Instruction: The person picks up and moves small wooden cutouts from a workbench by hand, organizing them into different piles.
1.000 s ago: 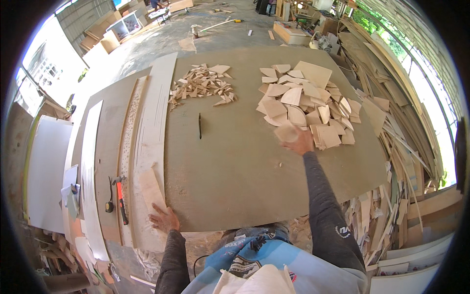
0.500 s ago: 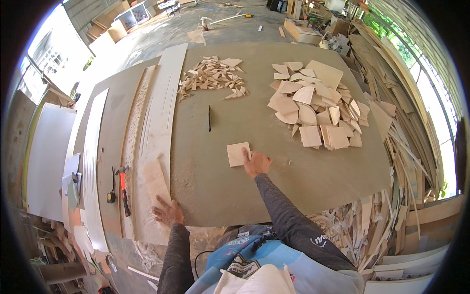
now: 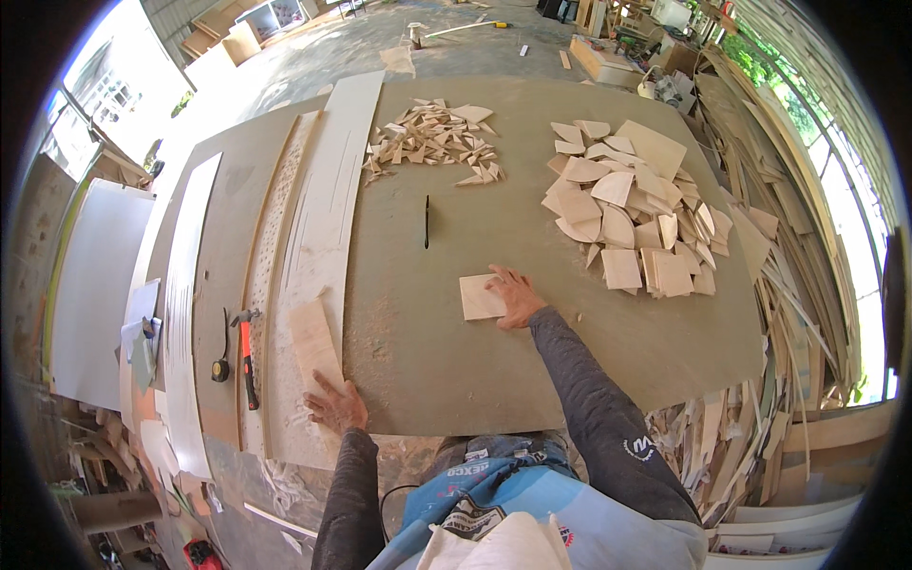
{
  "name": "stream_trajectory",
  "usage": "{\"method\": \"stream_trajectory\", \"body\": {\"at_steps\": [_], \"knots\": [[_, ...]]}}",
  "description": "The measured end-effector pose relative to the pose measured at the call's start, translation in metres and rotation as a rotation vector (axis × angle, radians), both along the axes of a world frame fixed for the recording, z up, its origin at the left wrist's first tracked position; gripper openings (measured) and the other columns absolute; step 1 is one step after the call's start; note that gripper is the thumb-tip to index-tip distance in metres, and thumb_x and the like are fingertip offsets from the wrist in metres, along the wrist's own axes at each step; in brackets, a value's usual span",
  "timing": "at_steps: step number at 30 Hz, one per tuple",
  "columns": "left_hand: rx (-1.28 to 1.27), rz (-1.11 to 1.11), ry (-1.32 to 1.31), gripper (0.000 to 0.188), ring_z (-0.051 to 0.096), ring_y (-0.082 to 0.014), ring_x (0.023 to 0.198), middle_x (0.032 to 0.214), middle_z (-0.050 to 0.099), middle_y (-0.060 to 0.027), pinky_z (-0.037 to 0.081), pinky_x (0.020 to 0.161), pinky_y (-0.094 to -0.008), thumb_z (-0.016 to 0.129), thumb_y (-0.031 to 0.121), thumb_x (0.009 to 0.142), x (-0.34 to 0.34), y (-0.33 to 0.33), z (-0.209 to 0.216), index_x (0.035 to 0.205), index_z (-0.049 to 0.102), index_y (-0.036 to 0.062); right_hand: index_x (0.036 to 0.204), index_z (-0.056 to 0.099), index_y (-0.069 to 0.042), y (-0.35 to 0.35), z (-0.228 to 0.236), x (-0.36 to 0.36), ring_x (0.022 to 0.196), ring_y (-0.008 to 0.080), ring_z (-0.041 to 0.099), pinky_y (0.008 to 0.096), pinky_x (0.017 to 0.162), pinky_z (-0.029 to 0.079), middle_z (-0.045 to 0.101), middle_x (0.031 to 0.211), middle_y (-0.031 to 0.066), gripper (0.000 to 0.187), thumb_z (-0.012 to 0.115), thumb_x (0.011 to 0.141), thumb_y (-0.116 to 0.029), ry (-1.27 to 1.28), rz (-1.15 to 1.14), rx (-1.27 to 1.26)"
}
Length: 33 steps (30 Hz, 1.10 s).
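Note:
My right hand lies flat on the big grey table, its fingers pressing the right edge of a square pale wood piece. A narrow saw slot runs in the tabletop just beyond that piece. My left hand rests with spread fingers at the table's near left edge, touching the lower end of a short pale board. A heap of flat wood offcuts lies at the far right of the table. A heap of small triangular scraps lies at the far middle.
Long pale boards lie along the table's left side. An orange-handled hammer and a small round tape measure sit among them. Scrap wood is piled off the table's right edge. A white panel stands at the left.
My right hand has pulled one wood piece from the right heap back toward me and now presses it flat near the slot. My left hand has stayed put.

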<state>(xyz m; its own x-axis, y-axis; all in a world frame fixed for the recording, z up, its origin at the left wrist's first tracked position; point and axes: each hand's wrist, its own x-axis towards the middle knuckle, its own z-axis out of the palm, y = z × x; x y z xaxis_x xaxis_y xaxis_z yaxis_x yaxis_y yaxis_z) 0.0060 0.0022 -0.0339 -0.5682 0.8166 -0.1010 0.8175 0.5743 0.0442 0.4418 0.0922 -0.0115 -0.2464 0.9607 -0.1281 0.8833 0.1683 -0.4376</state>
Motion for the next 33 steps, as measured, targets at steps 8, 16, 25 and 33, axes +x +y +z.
{"method": "stream_trajectory", "body": {"at_steps": [8,16,25,33], "knots": [[-0.026,0.006,-0.005,0.086,0.025,-0.0518,0.149,0.160,0.020,-0.0353,0.020,0.119,-0.0662,0.059,0.048,0.097,0.001,0.002,0.006,0.166,0.013,0.0248,0.131,0.062,-0.008,0.012,-0.007,0.003,0.144,0.0366,0.036,0.0581,0.119,0.029,0.043,0.155,0.0182,0.076,0.087,0.063,-0.033,0.073,0.018,-0.015],[-0.027,0.008,-0.016,0.087,0.022,-0.0516,0.150,0.160,0.020,-0.0353,0.018,0.120,-0.0661,0.059,0.049,0.097,0.001,0.002,0.004,0.166,0.011,0.0257,0.132,0.060,0.001,0.017,-0.021,-0.023,0.142,0.0375,0.039,0.0504,0.120,0.031,0.045,0.154,0.0217,0.073,0.086,0.074,-0.036,0.146,-0.182,0.158],[-0.008,-0.005,0.003,0.087,0.023,-0.0517,0.148,0.159,0.020,-0.0359,0.017,0.119,-0.0667,0.059,0.048,0.097,-0.001,0.001,-0.002,0.166,0.010,0.0256,0.132,0.059,0.001,0.027,-0.021,-0.032,0.139,0.0360,0.041,0.0474,0.120,0.033,0.045,0.155,0.0203,0.081,0.090,0.067,-0.037,0.102,-0.214,0.189],[-0.016,-0.015,0.036,0.087,0.026,-0.0520,0.146,0.157,0.023,-0.0361,0.021,0.117,-0.0679,0.059,0.049,0.097,0.001,0.002,-0.004,0.166,0.010,0.0265,0.131,0.062,-0.002,0.045,-0.019,-0.026,0.137,0.0357,0.043,0.0469,0.119,0.036,0.051,0.151,0.0189,0.077,0.088,0.068,-0.036,0.149,-0.181,0.185]]}}
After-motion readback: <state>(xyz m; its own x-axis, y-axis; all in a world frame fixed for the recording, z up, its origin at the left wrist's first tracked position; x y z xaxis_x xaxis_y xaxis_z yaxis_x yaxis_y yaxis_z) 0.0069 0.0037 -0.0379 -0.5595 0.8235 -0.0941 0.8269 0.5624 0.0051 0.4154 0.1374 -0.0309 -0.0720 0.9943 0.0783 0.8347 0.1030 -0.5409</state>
